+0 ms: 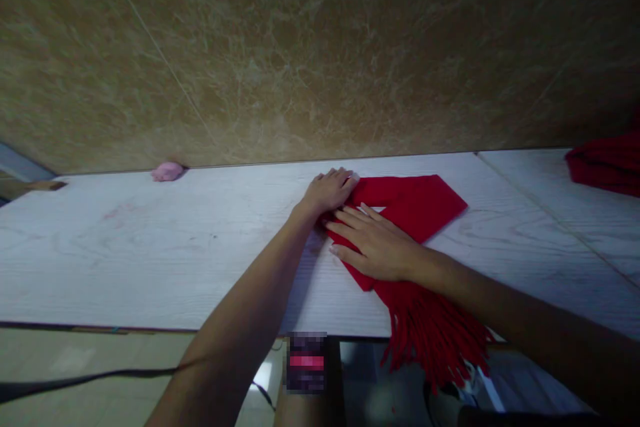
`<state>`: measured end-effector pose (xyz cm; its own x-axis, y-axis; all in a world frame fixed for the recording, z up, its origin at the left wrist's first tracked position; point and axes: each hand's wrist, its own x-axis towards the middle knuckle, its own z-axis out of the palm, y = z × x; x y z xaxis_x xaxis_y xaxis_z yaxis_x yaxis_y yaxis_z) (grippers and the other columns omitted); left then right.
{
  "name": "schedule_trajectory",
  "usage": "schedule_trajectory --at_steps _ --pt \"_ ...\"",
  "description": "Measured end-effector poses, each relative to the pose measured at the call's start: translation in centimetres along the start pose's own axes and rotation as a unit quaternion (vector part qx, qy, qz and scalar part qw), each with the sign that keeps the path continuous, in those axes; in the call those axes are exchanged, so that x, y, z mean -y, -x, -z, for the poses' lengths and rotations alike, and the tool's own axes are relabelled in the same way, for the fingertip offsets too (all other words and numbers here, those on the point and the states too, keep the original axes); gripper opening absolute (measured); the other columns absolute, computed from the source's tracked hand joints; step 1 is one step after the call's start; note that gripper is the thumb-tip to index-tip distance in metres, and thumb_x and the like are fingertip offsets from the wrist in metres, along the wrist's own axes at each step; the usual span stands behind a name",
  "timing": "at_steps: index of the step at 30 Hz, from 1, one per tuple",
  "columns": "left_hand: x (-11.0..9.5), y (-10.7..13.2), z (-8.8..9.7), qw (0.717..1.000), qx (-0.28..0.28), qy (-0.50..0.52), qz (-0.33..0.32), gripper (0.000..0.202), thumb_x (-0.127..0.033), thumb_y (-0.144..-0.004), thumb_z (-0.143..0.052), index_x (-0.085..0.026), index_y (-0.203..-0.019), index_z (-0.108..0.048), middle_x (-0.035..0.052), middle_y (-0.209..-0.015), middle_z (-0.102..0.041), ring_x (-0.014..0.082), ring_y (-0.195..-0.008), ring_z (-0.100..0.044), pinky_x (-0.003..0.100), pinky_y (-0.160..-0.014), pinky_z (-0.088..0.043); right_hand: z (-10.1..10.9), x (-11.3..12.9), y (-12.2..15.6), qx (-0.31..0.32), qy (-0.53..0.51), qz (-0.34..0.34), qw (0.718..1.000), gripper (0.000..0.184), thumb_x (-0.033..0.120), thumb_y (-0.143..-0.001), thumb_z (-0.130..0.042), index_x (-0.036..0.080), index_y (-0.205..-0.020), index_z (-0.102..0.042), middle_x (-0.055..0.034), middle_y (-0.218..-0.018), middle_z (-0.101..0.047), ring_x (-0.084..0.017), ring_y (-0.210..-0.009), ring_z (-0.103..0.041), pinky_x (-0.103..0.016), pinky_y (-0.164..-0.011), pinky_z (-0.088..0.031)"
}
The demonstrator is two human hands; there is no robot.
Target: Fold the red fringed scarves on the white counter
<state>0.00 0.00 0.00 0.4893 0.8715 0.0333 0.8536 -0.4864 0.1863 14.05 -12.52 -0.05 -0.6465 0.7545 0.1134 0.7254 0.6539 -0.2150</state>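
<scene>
A red scarf [420,204] lies folded on the white wood-grain table [150,247], its fringed end [435,334] hanging over the near edge. My left hand [330,190] rests on the scarf's upper left corner, fingers together and pressing down on the fold. My right hand [373,240] lies flat on the scarf's middle, fingers stretched out toward the left.
A small pink lump [167,171] sits at the back left where the table meets the brown marbled wall [300,47]. More red fabric [607,164] lies at the far right on a neighbouring table surface. A dark cable [75,380] runs below the table's near edge.
</scene>
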Motion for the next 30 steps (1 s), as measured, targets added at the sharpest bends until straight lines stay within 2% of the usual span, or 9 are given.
schedule_trajectory --at_steps 7,22,26,30 --pt "-0.2 0.0 0.1 1.0 -0.002 0.006 0.014 0.058 -0.052 -0.108 -0.019 -0.026 -0.149 -0.05 0.006 -0.161 -0.046 0.0251 -0.149 -0.041 0.044 -0.12 -0.032 0.0 0.0 0.0 0.007 0.003 -0.002 1.0 0.06 0.053 -0.107 -0.036 0.019 -0.156 -0.046 -0.0129 -0.162 -0.041 -0.03 -0.152 -0.032 -0.054 -0.128 -0.017" --pt "-0.4 0.2 0.2 1.0 -0.006 0.024 0.006 0.056 -0.05 -0.108 -0.023 -0.025 -0.148 -0.051 0.0081 -0.161 -0.046 0.0269 -0.149 -0.04 0.047 -0.121 -0.032 -0.1 0.0 0.1 0.001 -0.004 -0.002 1.0 0.06 0.053 -0.108 -0.035 0.02 -0.156 -0.046 -0.0126 -0.162 -0.041 -0.03 -0.153 -0.031 -0.056 -0.127 -0.016" --pt "-0.9 0.6 0.7 0.999 -0.013 0.034 0.021 0.059 -0.051 -0.107 -0.024 -0.022 -0.152 -0.047 0.0108 -0.164 -0.041 0.0287 -0.154 -0.032 0.052 -0.125 -0.023 0.1 0.1 0.1 0.009 -0.006 -0.006 1.0 0.059 0.052 -0.107 -0.036 0.02 -0.155 -0.047 -0.0127 -0.161 -0.042 -0.03 -0.153 -0.031 -0.056 -0.127 -0.016" --pt "-1.1 1.0 1.2 0.998 -0.048 0.031 0.02 0.058 -0.048 -0.107 -0.027 -0.018 -0.154 -0.046 0.0125 -0.164 -0.04 0.0293 -0.157 -0.025 0.055 -0.128 -0.013 0.3 0.1 0.1 0.016 -0.009 -0.01 1.0 0.06 0.053 -0.107 -0.037 0.02 -0.155 -0.047 -0.0133 -0.162 -0.041 -0.031 -0.153 -0.03 -0.058 -0.127 -0.016"
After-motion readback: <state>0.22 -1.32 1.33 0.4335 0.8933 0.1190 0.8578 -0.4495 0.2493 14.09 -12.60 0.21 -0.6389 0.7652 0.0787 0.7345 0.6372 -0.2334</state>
